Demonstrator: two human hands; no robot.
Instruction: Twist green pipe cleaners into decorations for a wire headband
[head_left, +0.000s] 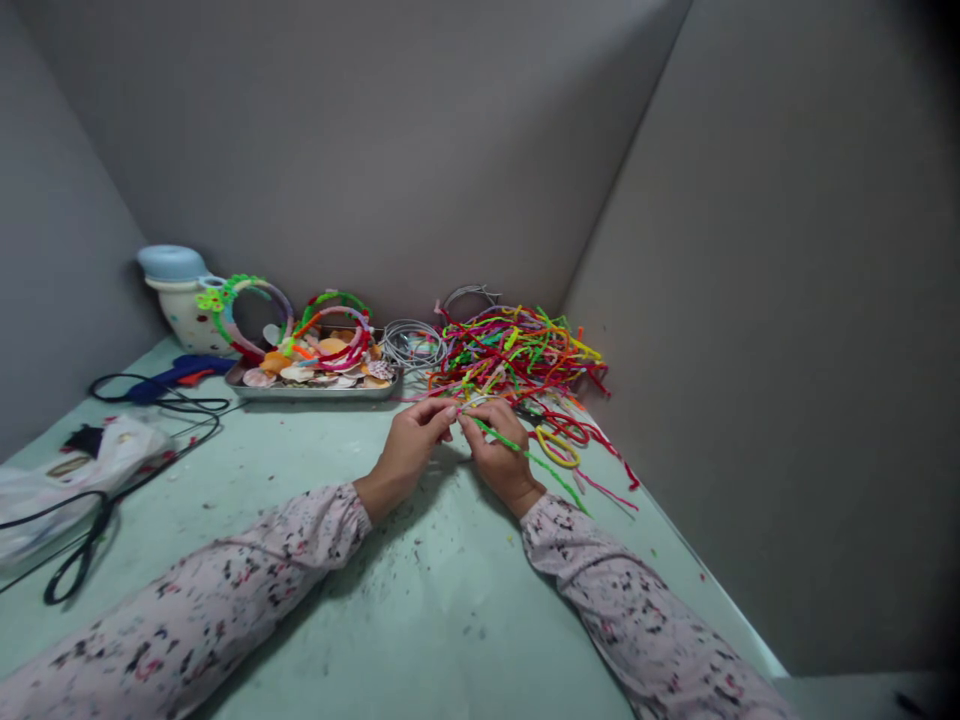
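My left hand is closed in a pinch at its fingertips, at one end of a thin pale curved band. Close beside it, my right hand pinches a bright green pipe cleaner, whose long tail slants down to the right past the knuckles. The two sets of fingertips nearly meet above the table, and the pale band arches between them. How the green pipe cleaner joins the band is hidden by my fingers.
Behind my right hand lies a tangled heap of coloured pipe cleaners, with yellow-handled scissors nearby. Wire hoops sit beside a metal tray of shells and wrapped headbands. Leftward are a blue glue gun, black cord, plastic bag and lidded container.
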